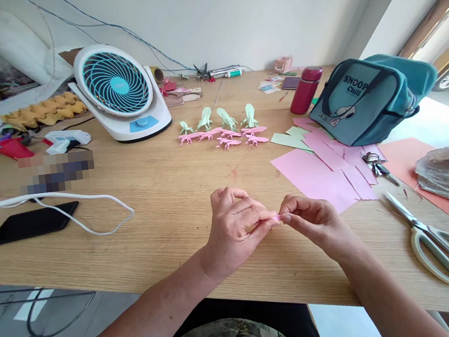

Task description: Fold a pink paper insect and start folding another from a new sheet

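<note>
My left hand point(237, 226) and my right hand point(315, 222) meet above the wooden table point(163, 197), near its front edge. Both pinch a small folded piece of pink paper point(277, 217) between their fingertips; most of it is hidden by the fingers. Further back lie several pink folded paper figures point(224, 136) in a row, with several pale green folded figures point(222, 117) standing behind them. Loose pink paper sheets point(318, 174) lie to the right of my hands.
Scissors point(439, 244) lie at the right front edge, keys point(375, 163) on the pink sheets. A teal bag point(366, 98) and a red bottle point(305, 90) stand back right. A white-and-teal fan point(118, 91) is back left; a black phone point(32, 223) and white cable point(78, 207) at left.
</note>
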### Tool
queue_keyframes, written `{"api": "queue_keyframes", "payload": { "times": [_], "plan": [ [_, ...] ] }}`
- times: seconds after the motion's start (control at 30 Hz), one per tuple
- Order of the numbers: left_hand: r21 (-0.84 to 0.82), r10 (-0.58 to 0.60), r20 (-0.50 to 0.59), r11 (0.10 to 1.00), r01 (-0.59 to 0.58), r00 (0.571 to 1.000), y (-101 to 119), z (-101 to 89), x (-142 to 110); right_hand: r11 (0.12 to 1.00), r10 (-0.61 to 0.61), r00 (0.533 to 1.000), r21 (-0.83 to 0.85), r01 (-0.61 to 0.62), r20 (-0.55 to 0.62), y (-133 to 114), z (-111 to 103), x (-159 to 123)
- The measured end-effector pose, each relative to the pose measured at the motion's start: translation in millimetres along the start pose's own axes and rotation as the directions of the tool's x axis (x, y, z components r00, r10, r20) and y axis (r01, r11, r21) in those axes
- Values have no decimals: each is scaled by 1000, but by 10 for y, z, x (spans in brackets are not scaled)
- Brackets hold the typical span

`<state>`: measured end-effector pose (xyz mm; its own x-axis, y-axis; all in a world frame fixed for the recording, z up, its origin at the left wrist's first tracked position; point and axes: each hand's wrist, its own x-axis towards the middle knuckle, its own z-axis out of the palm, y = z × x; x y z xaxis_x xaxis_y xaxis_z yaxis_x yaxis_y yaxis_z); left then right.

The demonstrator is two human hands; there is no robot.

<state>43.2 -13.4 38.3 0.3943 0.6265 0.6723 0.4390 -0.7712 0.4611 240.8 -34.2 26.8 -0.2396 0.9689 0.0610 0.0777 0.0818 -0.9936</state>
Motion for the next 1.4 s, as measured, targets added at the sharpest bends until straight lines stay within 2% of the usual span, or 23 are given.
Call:
{"api": "queue_keyframes", "payload": {
  "times": [0.3,0.67,0.93,1.07,1.4],
  "plan": [
    [107,98,-14,990,-96,995,14,-4,-19,999,30,999,33,-30,-19,-30,12,21],
    [157,102,-1,983,-100,995,16,26,-22,997,16,999,77,-13,-43,-22,16,19],
    [28,-29,18,999,28,999,21,21,-9,1000,-12,999,-23,12,-35,-33,14,15],
    [-14,-42,22,999,42,999,20,20,0,1000,-11,1000,-27,11,-9,13,0,2],
    [117,70,-1,991,-70,998,38,28,-7,1000,18,999,2,-18,27,28,-3,-18]
  ]
}}
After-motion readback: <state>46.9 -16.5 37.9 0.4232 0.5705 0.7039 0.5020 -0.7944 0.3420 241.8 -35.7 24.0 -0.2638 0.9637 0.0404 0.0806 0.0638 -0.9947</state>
